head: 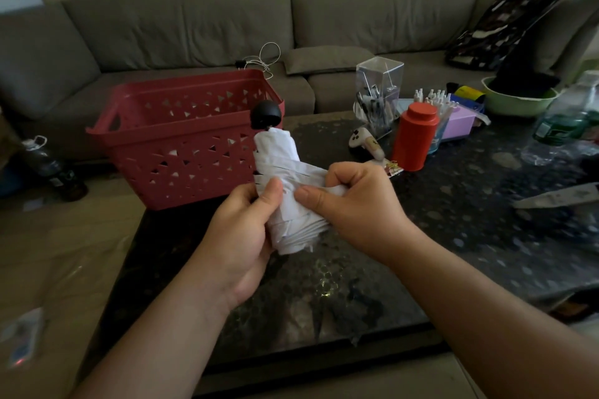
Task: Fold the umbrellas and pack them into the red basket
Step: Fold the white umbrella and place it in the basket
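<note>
Both hands, left hand (pixel 241 230) and right hand (pixel 353 204), grip the rolled white umbrella (pixel 285 178) before the red basket (pixel 181 136)

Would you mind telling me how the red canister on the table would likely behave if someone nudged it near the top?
The red canister stands upright, tall for its base, so a high push would probably tip it. Being round, it may then roll toward the clear pen holder. Its smooth, rigid-looking wall suggests it would not flex.

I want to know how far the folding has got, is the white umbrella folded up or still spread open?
Folded: the white umbrella is a rolled bundle gripped by both hands, left hand and right hand.
</note>
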### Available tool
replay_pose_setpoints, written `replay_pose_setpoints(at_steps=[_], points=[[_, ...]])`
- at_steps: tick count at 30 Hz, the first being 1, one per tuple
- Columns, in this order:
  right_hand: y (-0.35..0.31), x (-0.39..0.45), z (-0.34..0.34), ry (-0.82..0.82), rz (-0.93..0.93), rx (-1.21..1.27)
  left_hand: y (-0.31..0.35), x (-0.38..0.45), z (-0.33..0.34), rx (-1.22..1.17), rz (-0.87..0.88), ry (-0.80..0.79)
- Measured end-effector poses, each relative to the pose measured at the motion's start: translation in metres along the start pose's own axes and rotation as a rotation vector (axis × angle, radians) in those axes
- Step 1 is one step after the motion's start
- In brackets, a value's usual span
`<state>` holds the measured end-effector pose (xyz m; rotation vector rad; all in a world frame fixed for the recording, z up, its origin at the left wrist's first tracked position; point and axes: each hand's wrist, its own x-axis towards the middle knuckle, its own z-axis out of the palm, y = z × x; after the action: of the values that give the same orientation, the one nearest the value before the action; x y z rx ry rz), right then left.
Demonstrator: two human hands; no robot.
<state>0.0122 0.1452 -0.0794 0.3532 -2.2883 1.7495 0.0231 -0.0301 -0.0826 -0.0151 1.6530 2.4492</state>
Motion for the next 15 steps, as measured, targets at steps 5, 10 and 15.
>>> replay_pose_setpoints(at_steps=[5,10,15], points=[[-0.005,-0.002,0.013,-0.01,-0.05,-0.089,-0.004,-0.002,0.009,0.009,0.006,0.082],[-0.006,0.001,0.009,-0.076,0.033,0.003,-0.005,-0.001,0.005,0.101,0.072,0.068],[-0.011,0.003,0.001,-0.103,0.016,-0.039,-0.004,-0.004,0.008,0.042,0.113,-0.048]])
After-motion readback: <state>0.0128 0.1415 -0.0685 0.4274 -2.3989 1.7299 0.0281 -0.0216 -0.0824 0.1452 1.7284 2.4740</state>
